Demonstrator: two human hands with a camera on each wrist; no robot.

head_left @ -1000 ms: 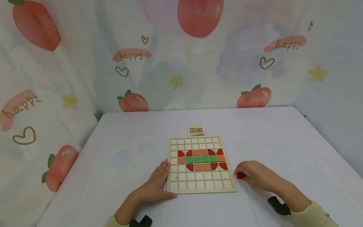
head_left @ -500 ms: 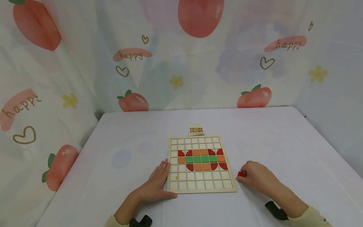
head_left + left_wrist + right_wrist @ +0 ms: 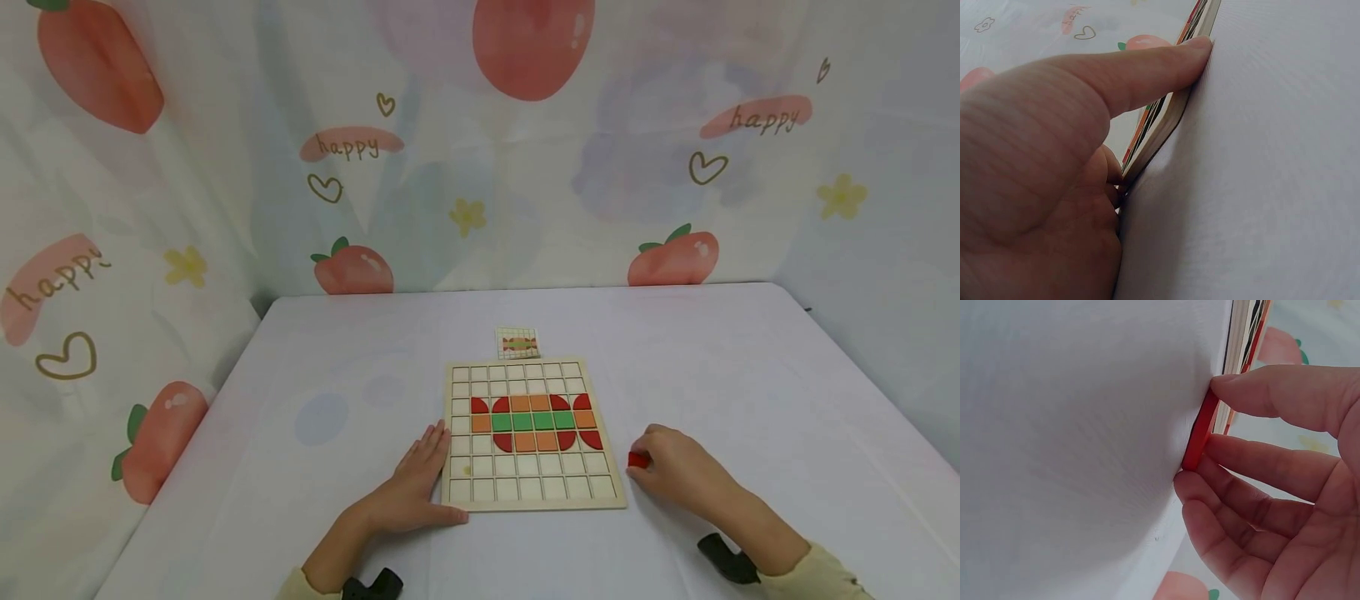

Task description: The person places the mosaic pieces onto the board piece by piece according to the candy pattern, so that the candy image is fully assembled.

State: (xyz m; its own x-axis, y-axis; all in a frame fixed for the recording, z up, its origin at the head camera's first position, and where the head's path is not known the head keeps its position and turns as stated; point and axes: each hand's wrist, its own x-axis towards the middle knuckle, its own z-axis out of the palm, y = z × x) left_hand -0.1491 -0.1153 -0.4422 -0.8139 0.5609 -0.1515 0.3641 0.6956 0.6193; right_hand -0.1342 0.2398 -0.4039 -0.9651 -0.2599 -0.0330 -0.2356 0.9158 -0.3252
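Note:
On the white table lies a square wooden grid board [image 3: 532, 490], its middle rows filled with green and orange square tiles and red curved-edge tiles. My left hand [image 3: 408, 487] rests at the board's near left corner, fingers straight along the left side and thumb [image 3: 1166, 69] against the front edge. Just right of the board, low over the table, my right hand [image 3: 682, 468] pinches a small red tile [image 3: 1200, 434] between thumb and fingers. In the right wrist view the tile shows its thin side; its full outline is partly covered by the fingers.
Behind the board's far edge stands a small pattern card [image 3: 517, 342] with a similar coloured design. A patterned cloth [image 3: 495, 167] hangs behind the table and along the left. Black wrist straps [image 3: 727, 558] sit on both forearms.
My right hand has shifted slightly and turned the red tile between its fingers, staying beside the board. The left hand, board and card keep their places.

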